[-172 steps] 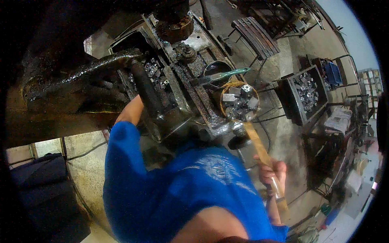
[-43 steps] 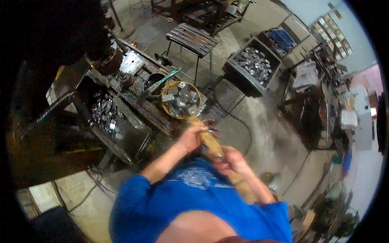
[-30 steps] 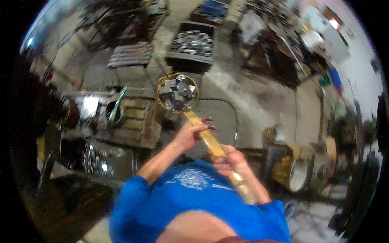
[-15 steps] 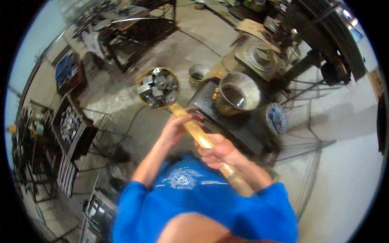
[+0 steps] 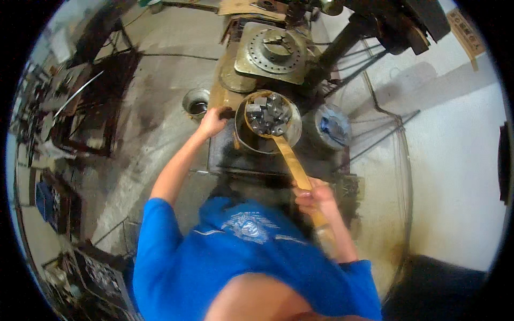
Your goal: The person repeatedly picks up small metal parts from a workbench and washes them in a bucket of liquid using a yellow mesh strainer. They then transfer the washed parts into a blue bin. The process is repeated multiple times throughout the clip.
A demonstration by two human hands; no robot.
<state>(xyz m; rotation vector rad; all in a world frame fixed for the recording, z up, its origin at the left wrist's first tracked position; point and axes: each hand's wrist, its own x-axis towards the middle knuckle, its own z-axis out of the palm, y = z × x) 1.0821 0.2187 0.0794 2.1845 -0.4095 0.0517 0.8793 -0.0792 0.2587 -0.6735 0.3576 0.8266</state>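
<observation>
Fingers [image 5: 303, 199] of my right hand [image 5: 319, 195] were clamped around the wooden handle [image 5: 293, 163] partway along, a hold I judged suited to balancing the heavy end. Metal blocks [image 5: 267, 113] sat heaped there in a round basket [image 5: 246, 119], lined up over the mouth of a bucket [image 5: 296, 128], presumably keeping drips contained; whether it hung above or rested within could not be determined. Left hand [image 5: 214, 123] was beside the bucket, perhaps for balance; its fingers were too dark to tell apart from together.
</observation>
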